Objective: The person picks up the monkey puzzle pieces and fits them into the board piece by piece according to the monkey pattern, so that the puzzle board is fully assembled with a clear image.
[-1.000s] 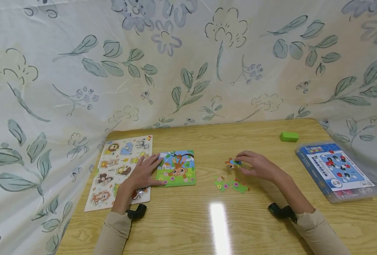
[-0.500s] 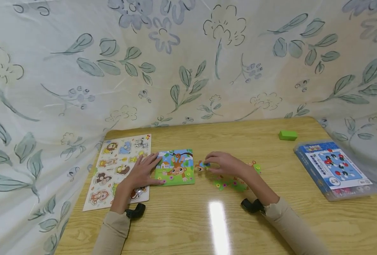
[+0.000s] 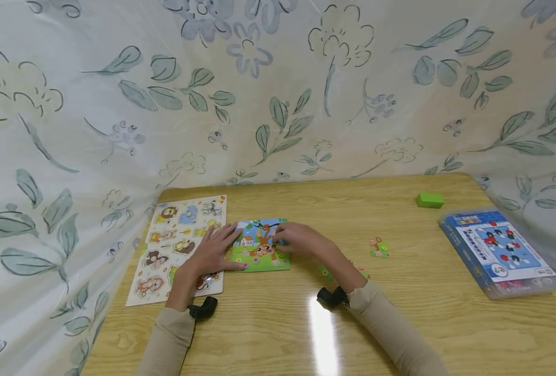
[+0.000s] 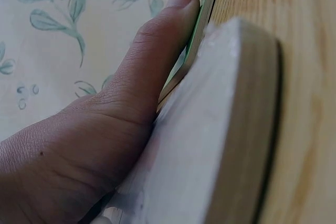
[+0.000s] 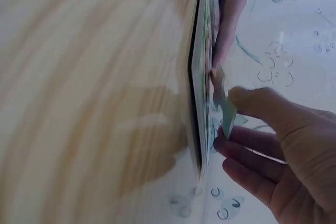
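the right hand (image 3: 301, 239) had it, a puzzle piece (image 5: 229, 114) pinched just over the monkey board (image 3: 259, 263), while the left hand (image 3: 212, 253), spread wide, touched the board's edge

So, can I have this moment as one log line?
Left hand: touches monkey picture board | Right hand: pinches puzzle piece over board | Loose pieces: on table

Wears a long left sleeve (image 3: 167, 342) and matching right sleeve (image 3: 392, 329), both plain light beige. Shows soft creases, gathered more toward the cuffs (image 3: 176, 317). Carries a black left camera (image 3: 204, 308) and a like right camera (image 3: 331, 297) at the wrists, just beyond the cuffs: smooth, stubby, bent like an elbow, rounded at the edges. Leaves left hand (image 3: 208, 255) and right hand (image 3: 303, 238) bare.
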`<state>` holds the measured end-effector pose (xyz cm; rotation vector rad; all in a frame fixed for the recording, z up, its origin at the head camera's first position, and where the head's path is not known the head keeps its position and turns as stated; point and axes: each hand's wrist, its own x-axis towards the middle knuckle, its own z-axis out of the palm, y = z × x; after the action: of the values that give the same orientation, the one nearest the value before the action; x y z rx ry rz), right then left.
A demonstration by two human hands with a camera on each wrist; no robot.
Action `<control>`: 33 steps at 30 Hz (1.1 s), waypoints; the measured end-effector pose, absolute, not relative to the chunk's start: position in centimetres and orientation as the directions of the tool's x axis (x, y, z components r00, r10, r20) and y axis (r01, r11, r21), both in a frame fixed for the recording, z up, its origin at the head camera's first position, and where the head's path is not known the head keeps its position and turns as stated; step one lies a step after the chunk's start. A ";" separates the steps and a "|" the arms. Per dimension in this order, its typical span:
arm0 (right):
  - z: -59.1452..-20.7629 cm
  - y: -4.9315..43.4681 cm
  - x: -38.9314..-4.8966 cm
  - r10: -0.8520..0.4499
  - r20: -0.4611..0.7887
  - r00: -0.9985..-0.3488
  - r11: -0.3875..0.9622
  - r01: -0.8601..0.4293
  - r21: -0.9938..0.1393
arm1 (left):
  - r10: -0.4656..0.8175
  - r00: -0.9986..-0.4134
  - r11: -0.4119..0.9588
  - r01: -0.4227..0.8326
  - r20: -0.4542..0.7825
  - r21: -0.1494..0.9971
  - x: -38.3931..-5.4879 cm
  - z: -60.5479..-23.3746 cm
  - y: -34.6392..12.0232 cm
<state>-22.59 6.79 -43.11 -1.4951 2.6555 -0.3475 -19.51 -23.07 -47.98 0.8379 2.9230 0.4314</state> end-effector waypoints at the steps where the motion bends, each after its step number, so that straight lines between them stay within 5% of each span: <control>1: -43.2 6.6 -22.7 -0.858 0.050 -0.511 0.489 -0.842 -0.228 | 0.529 -0.849 0.812 0.508 0.006 0.287 -19.5 -47.9 -23.1; 21: -42.9 6.8 -22.7 -0.843 0.026 -0.537 0.511 -0.815 -0.272 | 0.527 -0.850 0.811 0.504 0.006 0.296 -19.5 -47.5 -23.1; 33: -43.3 6.9 -22.6 -0.837 0.040 -0.546 0.529 -0.825 -0.200 | 0.524 -0.852 0.813 0.500 -0.001 0.297 -19.5 -47.8 -23.1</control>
<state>-22.59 6.89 -43.29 -1.4650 2.6935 -0.3012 -19.52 -23.07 -47.77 0.8236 2.9127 0.4427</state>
